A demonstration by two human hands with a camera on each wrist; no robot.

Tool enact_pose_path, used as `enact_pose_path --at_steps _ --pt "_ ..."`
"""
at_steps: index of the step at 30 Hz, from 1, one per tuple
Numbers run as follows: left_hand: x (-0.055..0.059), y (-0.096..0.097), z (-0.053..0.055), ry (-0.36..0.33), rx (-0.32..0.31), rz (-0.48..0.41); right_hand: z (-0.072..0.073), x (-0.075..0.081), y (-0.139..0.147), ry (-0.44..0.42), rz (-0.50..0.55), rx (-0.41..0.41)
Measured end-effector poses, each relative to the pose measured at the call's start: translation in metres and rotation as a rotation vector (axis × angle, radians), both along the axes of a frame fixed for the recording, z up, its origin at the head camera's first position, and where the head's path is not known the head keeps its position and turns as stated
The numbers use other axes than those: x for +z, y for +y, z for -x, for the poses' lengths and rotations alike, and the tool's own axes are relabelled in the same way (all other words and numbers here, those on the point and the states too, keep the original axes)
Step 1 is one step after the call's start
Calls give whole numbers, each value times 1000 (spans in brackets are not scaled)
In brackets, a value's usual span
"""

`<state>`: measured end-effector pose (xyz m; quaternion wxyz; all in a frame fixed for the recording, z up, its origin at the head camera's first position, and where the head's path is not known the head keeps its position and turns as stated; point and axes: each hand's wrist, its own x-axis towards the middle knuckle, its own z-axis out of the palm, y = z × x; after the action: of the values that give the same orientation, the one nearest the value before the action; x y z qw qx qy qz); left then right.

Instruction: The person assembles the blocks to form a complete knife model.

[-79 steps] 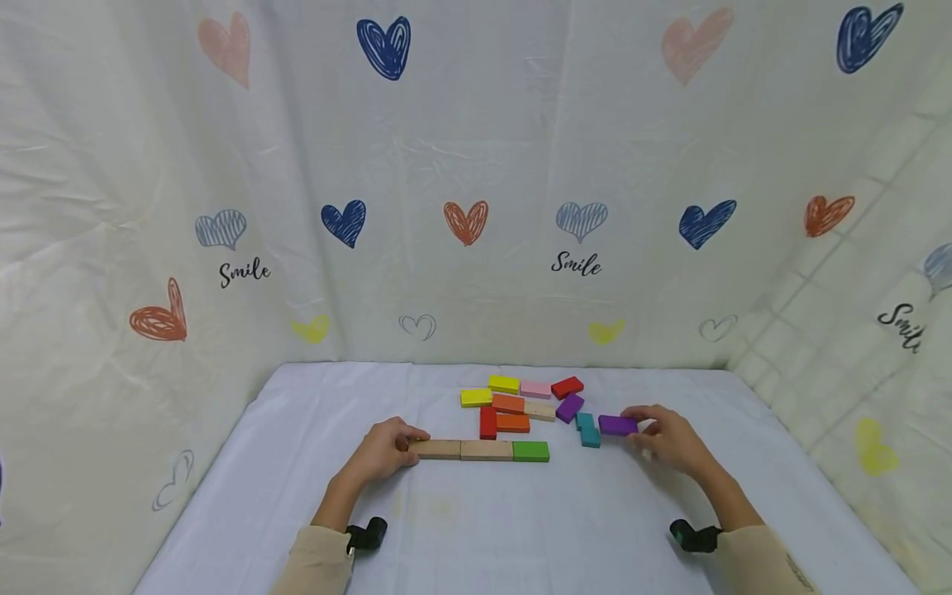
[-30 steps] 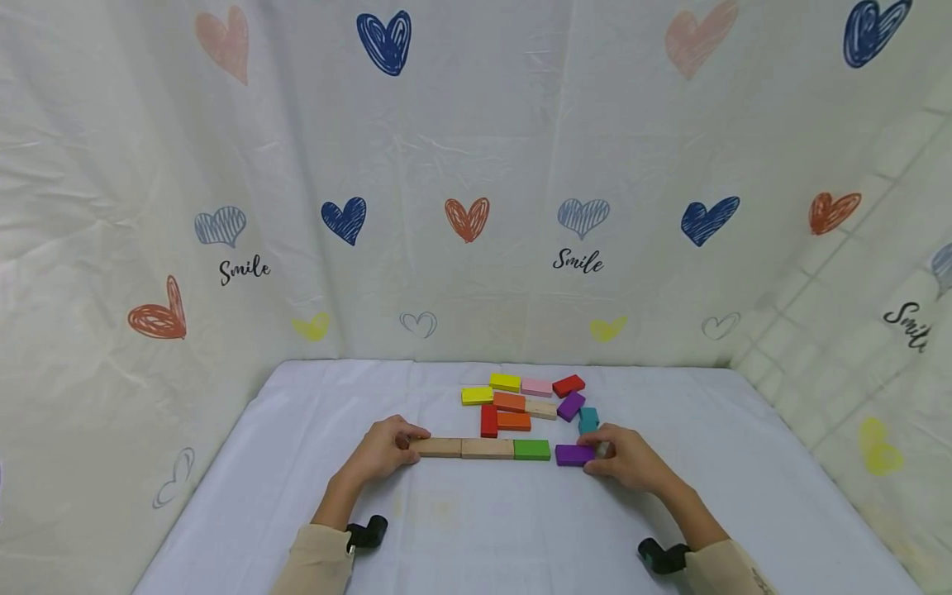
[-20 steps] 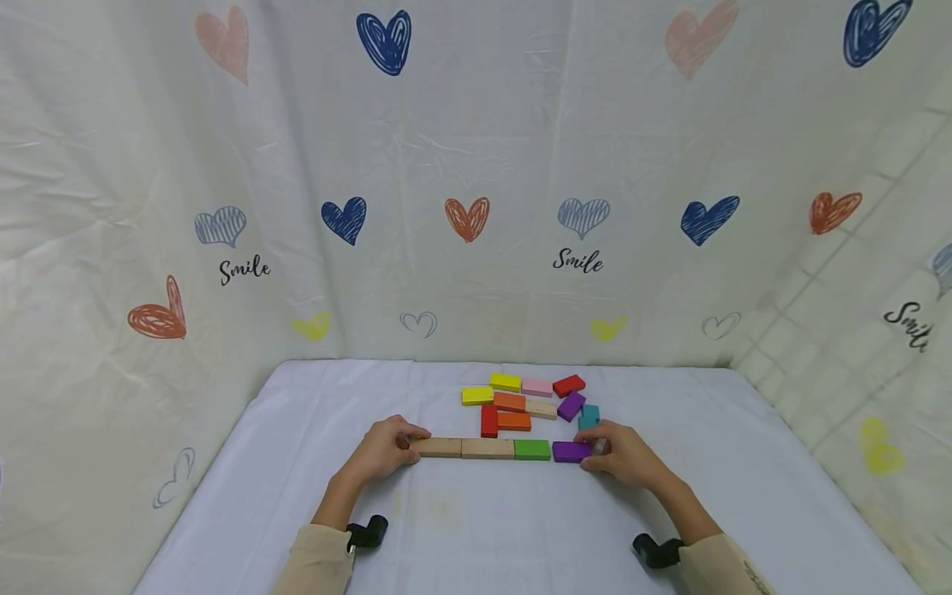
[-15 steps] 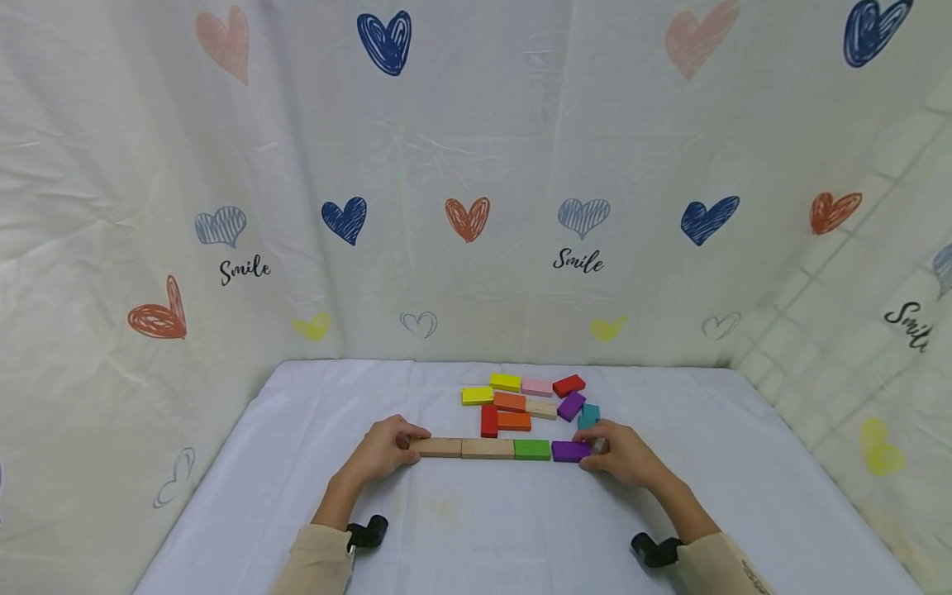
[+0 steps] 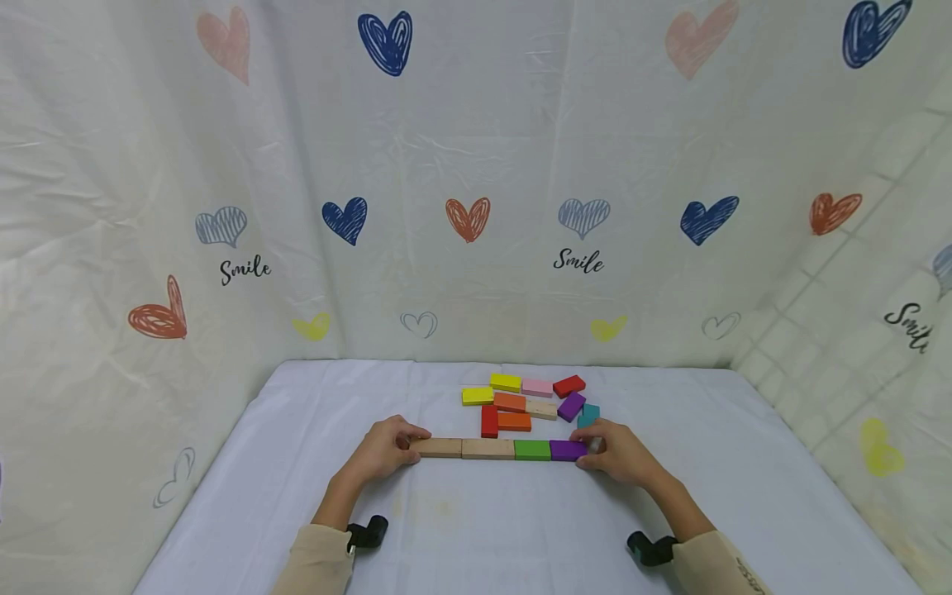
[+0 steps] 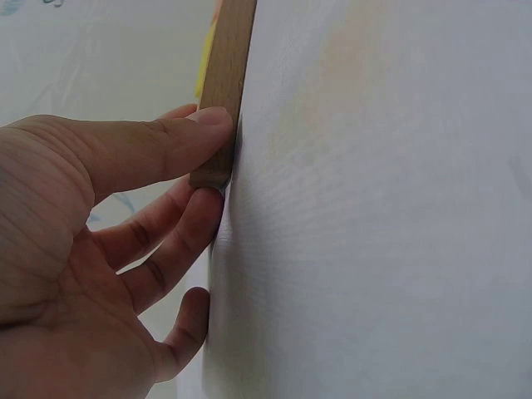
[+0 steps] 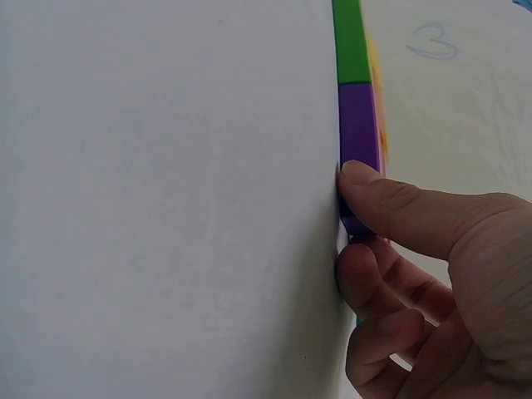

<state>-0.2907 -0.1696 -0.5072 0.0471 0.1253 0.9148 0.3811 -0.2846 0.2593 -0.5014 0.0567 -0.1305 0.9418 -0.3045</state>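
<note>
A straight row of flat wooden blocks lies on the white cloth. From the left it runs plain wooden block [image 5: 437, 448], second plain block [image 5: 487, 449], green block [image 5: 532, 449], purple block [image 5: 568, 450]. My left hand [image 5: 381, 451] pinches the outer end of the leftmost plain block, thumb on its near side in the left wrist view. At the other end my right hand [image 5: 626, 454] pinches the purple block between thumb and fingers. In the right wrist view the purple block's end meets the green block [image 7: 352, 41] with no gap showing.
Behind the row lie loose blocks: yellow [image 5: 477, 397], pink [image 5: 537, 387], red [image 5: 568, 386], orange [image 5: 514, 421], plain [image 5: 541, 410] and another purple block [image 5: 572, 406]. Teal blocks [image 5: 590, 414] sit partly hidden behind my right hand. A heart-printed curtain [image 5: 468, 281] hangs behind the table.
My right hand has brought the purple block leftward and nearer from beside the teal blocks, closing the gap to the green block. My left hand has stayed at the row's left end.
</note>
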Motion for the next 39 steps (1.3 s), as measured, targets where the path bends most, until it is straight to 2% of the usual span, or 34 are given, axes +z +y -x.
enact_pose_path --at_steps 18,30,33,39 --pt "1 1 -1 6 -3 16 0 0 -2 -11 -4 -20" --pt "1 0 -1 10 5 26 0 0 -5 7 -19 -1" --pt "1 -1 -1 12 3 27 1 5 -3 -24 -16 9" --pt "-3 -1 1 17 -7 30 10 27 1 -40 28 -7"
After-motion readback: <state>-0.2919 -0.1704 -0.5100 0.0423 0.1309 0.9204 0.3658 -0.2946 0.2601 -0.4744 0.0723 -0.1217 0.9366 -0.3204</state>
